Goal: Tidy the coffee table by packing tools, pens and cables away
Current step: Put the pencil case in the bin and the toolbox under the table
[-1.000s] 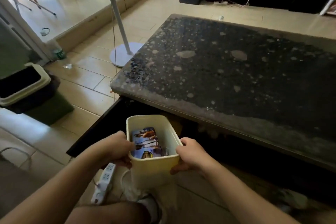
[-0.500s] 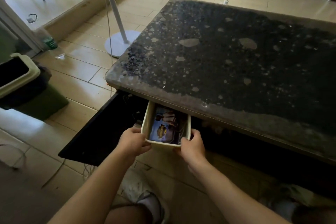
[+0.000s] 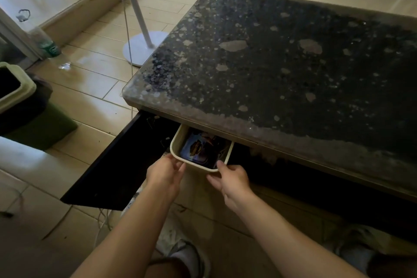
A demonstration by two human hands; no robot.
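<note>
"Bin (image 3: pixel 52 126) at our far left, green with a cream lid. Do we start there?"

"We do. Behind it we see a clear plastic bottle (image 3: pixel 48 45) on the tiles, then the round white base of a stand (image 3: pixel 144 48) just off the table's corner."

"And the dark door (image 3: pixel 117 160)?"

"It stands open below the tabletop's left end, and our left hand (image 3: pixel 165 172) is just beside it."

"How do its fingers (image 3: pixel 179 165) lie?"

"Loose and nearly straight, touching the near left corner of the cream box (image 3: pixel 194 165). We don't see them wrapped round anything."

"Where is the box?"

"It is partly under the edge of the coffee table (image 3: pixel 293 74), in the opening beside the door, and its near end sticks out towards us. A printed packet (image 3: pixel 198 151) lies inside."

"Our right hand (image 3: pixel 232 178)?"

"It is at the box's near right corner. One fingertip (image 3: pixel 219 163) is on the rim and the others are spread flat below it, gripping nothing."

"And further right?"

"The tabletop is dark and speckled with pale blotches, and it runs off to our right. Below our arms we see a white shoe (image 3: pixel 187 255) on the floor."
</note>
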